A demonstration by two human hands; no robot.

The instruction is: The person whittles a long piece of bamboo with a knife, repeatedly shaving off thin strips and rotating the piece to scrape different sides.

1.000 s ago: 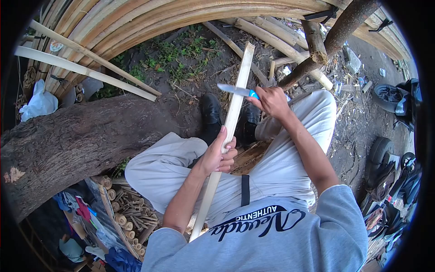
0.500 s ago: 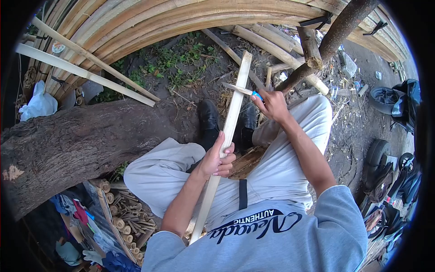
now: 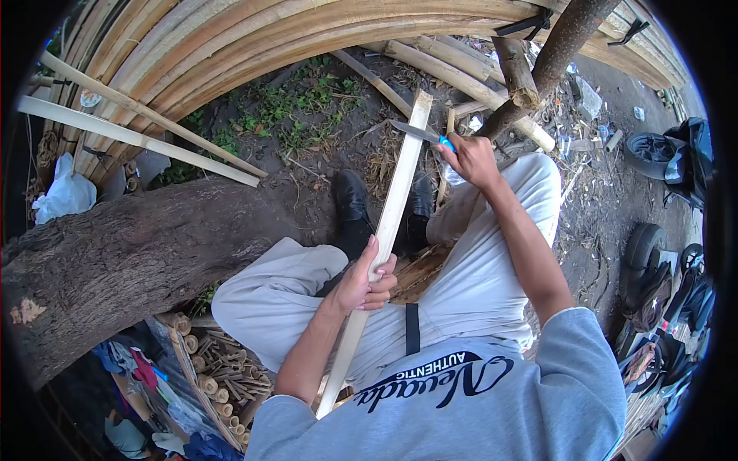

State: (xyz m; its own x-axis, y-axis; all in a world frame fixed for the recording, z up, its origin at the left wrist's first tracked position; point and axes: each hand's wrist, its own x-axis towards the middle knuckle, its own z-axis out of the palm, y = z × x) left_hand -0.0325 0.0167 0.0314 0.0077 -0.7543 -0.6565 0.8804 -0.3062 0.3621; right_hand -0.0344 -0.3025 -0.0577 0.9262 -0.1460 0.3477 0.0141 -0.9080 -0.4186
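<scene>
Head view: left grip [image 3: 367,284] holds 1 pale strip [image 3: 399,188], right grip [image 3: 470,160] 1 knife [image 3: 417,133], its handle [image 3: 446,144] mostly hidden; lower left, what seems a bin [image 3: 192,370] holds cut bamboo [image 3: 231,356].

Single head-worn view, facing forward and down, shirt [image 3: 492,421] closest, left hand [image 3: 367,281] and right hand [image 3: 472,160] near, ground [image 3: 590,223] farther
</scene>
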